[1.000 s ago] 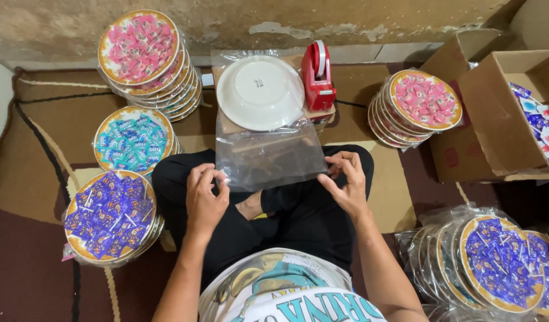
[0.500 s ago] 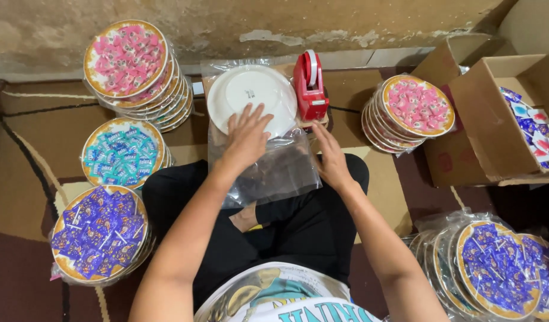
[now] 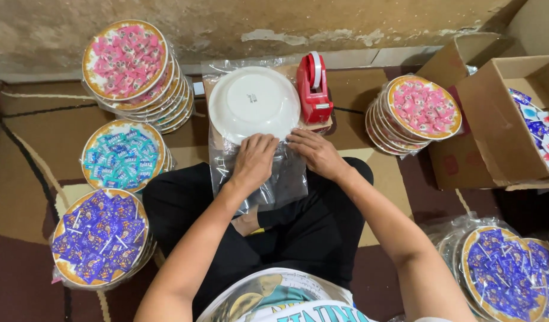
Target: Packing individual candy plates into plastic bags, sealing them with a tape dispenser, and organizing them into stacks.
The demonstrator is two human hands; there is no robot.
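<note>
1. Landmark: the white plate point(image 3: 254, 102) lies upside down on cardboard, just left of the red tape dispenser point(image 3: 313, 88).
2. A clear plastic bag point(image 3: 257, 176) lies flat from the plate's near rim toward the person's lap.
3. The left hand point(image 3: 253, 160) presses flat on the bag just below the plate, fingers loose, gripping nothing.
4. The right hand point(image 3: 315, 152) pinches the bag's upper edge beside the plate.
5. Step in hand, by judgement: preparing the bag at the plate.
6. The next move likely requires an opened bag mouth.
</note>
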